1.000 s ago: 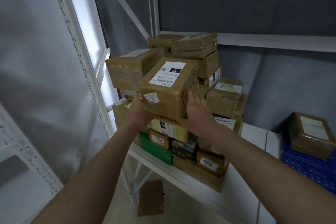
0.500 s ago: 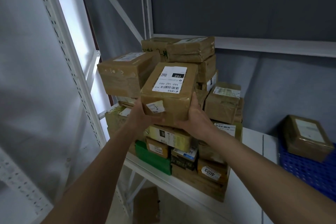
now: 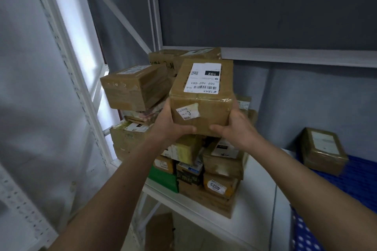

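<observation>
- Held up between both hands, just in front of the top of the parcel pile (image 3: pixel 221 161): cardboard box (image 3: pixel 201 98) with a white "102" label on top.
- Gripping its lower left corner, thumb along the near bottom edge: left hand (image 3: pixel 169 123).
- Gripping the lower right corner the same way: right hand (image 3: pixel 234 126).
- Stacked on the white shelf (image 3: pixel 255 210), that pile; far right, another parcel (image 3: pixel 323 149) on a blue crate (image 3: pixel 359 177).

Parcels (image 3: pixel 134 87) crowd the box (image 3: pixel 201 112) from 6 through 12 o'clock. Bare shelf (image 3: pixel 259 199) at 4 o'clock is passable, bounded by the crate (image 3: pixel 350 179).
</observation>
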`<state>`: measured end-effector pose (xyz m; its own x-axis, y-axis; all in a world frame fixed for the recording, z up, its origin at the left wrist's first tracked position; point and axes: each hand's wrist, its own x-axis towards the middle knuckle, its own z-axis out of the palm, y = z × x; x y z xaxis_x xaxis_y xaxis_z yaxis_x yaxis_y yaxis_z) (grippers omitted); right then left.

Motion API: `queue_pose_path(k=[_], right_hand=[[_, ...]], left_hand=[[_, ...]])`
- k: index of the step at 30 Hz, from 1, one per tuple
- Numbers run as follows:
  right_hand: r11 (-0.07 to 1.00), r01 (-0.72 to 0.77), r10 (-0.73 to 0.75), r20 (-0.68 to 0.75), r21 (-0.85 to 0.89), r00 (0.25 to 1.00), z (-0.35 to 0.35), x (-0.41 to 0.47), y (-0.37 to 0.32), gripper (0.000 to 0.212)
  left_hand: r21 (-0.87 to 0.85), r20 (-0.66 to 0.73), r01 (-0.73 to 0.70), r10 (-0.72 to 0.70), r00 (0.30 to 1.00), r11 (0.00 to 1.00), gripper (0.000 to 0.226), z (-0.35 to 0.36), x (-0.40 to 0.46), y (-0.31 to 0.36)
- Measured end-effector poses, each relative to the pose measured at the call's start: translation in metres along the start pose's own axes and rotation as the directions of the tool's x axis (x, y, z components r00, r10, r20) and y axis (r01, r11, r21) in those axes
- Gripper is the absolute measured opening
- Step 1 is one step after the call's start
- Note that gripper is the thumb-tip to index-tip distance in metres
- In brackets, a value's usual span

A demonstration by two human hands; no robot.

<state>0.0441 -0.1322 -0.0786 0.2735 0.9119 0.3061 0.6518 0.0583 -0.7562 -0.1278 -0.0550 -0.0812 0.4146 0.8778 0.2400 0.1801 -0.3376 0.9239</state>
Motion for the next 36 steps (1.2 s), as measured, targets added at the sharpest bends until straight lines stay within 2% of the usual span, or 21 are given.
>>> queue_pose_path(k=[10, 18, 24, 29, 36], right_hand=[[0.988, -0.144, 0.133, -0.16, -0.058, 0.978, -0.139, -0.1, 0.068, 0.081], [0.938, -0.346, 0.328, -0.277, -0.018, 0.903, -0.227, -0.216, 0.147, 0.083], [0.885, -0.466, 0.44, -0.362, 0.017, 0.822, -0.267, -0.299, 0.192, 0.094], [0.844, -0.536, 0.505, -0.394, 0.037, 0.768, -0.289, -0.351, 0.218, 0.096], [0.812, -0.58, 0.555, -0.405, 0.072, 0.727, -0.302, -0.39, 0.244, 0.098]], left_hand=[[-0.091, 0.22, -0.043, 0.063, 0.973, 0.995, 0.089, 0.16, -0.044, 0.052], [-0.129, 0.459, 0.003, 0.057, 0.887, 0.992, 0.087, 0.304, -0.102, 0.065], [-0.077, 0.608, 0.047, 0.01, 0.794, 0.996, 0.092, 0.392, -0.147, 0.059], [-0.055, 0.674, 0.051, -0.001, 0.739, 0.997, 0.094, 0.442, -0.179, 0.058], [-0.035, 0.712, 0.061, -0.018, 0.702, 0.998, 0.092, 0.479, -0.208, 0.053]])
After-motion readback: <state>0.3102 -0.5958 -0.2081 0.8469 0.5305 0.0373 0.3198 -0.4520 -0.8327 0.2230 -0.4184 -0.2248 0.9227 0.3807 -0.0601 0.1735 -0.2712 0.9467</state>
